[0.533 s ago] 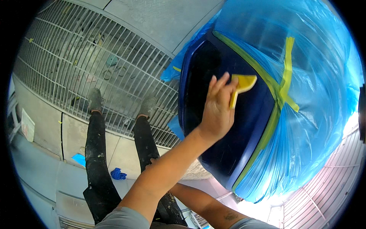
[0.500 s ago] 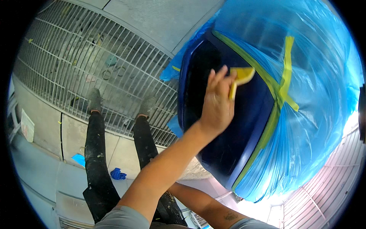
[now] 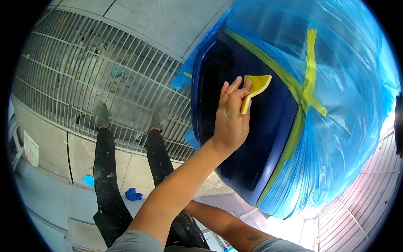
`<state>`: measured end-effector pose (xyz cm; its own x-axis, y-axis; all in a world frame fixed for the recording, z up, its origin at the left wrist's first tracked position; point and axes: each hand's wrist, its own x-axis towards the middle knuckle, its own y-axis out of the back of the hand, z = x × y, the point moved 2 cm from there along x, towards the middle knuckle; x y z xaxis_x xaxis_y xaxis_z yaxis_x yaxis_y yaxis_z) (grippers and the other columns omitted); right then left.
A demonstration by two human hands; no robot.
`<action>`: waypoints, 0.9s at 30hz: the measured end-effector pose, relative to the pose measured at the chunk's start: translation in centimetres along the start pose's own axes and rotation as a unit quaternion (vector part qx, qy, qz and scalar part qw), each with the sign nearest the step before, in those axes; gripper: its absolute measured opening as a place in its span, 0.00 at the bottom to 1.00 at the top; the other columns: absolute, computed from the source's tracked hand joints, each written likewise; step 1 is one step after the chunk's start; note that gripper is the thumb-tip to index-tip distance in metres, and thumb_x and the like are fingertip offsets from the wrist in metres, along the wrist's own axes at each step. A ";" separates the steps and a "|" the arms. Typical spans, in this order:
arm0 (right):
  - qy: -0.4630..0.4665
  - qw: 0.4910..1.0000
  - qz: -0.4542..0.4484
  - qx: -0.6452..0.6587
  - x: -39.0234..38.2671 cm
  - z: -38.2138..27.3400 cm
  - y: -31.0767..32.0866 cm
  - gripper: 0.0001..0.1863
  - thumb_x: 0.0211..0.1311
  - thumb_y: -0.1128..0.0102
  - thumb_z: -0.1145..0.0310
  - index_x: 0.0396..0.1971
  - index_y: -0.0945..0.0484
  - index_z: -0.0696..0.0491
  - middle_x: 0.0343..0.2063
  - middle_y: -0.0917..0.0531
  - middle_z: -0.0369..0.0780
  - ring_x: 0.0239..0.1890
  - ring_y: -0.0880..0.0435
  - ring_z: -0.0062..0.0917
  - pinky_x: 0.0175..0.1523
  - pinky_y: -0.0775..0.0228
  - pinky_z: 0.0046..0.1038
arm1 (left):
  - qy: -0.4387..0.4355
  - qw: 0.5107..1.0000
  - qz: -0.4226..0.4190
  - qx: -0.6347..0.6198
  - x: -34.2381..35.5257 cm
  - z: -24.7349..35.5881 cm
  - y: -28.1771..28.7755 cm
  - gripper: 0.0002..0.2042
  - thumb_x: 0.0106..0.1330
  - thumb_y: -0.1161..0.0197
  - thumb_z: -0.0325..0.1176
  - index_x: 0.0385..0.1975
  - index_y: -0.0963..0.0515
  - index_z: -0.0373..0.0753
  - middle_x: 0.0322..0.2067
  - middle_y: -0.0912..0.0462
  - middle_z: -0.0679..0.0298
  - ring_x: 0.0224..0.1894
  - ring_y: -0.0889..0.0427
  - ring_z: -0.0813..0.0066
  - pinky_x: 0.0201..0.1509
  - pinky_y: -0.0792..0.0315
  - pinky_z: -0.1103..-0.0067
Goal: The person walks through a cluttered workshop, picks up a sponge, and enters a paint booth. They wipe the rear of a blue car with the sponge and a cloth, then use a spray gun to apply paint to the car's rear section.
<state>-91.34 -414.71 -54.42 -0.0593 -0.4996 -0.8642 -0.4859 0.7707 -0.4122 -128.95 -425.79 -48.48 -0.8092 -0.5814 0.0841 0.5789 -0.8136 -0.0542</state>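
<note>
My left hand [image 3: 233, 119] is closed on a thin, bent yellow foam sanding pad [image 3: 257, 86]. Fingers and pad are over the dark blue, glossy vehicle panel [image 3: 268, 122], with the hand seeming to press the pad on its surface. Green-yellow masking tape [image 3: 294, 138] runs along the panel's right edge. Beyond the tape, blue plastic film [image 3: 344, 113] covers the rest, with loose tape strips [image 3: 310, 71] crossing on it. My right forearm [image 3: 226, 220] passes under the left one, and the right hand is hidden behind it.
A metal floor grate [image 3: 96, 71] lies under my feet, with scraps beneath its bars. A crumpled blue cloth or glove [image 3: 133, 194] and a light-blue scrap [image 3: 88, 181] lie on the floor behind my feet. A ribbed pale wall [image 3: 361, 193] stands at the right.
My left hand with the yellow sanding pad has shifted slightly left and nearer to me across the panel. The whole view has also moved a little.
</note>
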 end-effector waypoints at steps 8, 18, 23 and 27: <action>-0.121 0.837 0.167 -0.507 1.4 -4.9 -0.2 0.26 0.60 0.47 0.52 0.55 0.24 0.50 0.53 0.22 0.48 0.53 0.23 0.42 0.56 0.28 0.40 | 0.118 0.990 0.027 -0.078 5.9 -3.3 2.7 0.12 0.71 0.48 0.30 0.49 0.31 0.30 0.40 0.22 0.45 0.46 0.20 0.47 0.57 0.31 0.66; -0.130 0.809 0.307 -0.484 2.9 -5.2 -2.2 0.26 0.55 0.49 0.54 0.48 0.20 0.56 0.46 0.18 0.50 0.51 0.22 0.45 0.58 0.31 0.42 | 0.442 0.834 0.184 -0.273 -2.7 -9.3 21.6 0.13 0.65 0.40 0.26 0.48 0.25 0.30 0.45 0.20 0.60 0.48 0.22 0.74 0.56 0.31 0.75; -0.141 0.795 0.319 -0.496 3.8 -8.7 -4.5 0.25 0.54 0.48 0.54 0.46 0.19 0.55 0.45 0.18 0.52 0.49 0.21 0.47 0.55 0.30 0.43 | 0.581 0.768 0.151 -0.223 -9.9 -9.5 37.9 0.14 0.65 0.40 0.28 0.51 0.26 0.38 0.44 0.18 0.62 0.43 0.17 0.68 0.40 0.23 0.75; -0.091 0.760 0.341 -0.546 3.7 -8.9 -6.0 0.23 0.55 0.47 0.55 0.45 0.19 0.55 0.43 0.18 0.53 0.46 0.19 0.49 0.53 0.29 0.46 | 0.642 0.738 0.189 -0.085 -12.4 -3.4 51.4 0.12 0.65 0.38 0.30 0.48 0.24 0.42 0.43 0.17 0.62 0.41 0.17 0.67 0.40 0.23 0.71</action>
<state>-96.39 -424.74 -52.55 -0.5484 0.0085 -0.8361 -0.8362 -0.0124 0.5483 -89.51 -460.42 -55.65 -0.0844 -0.2033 -0.9755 0.8551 -0.5173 0.0338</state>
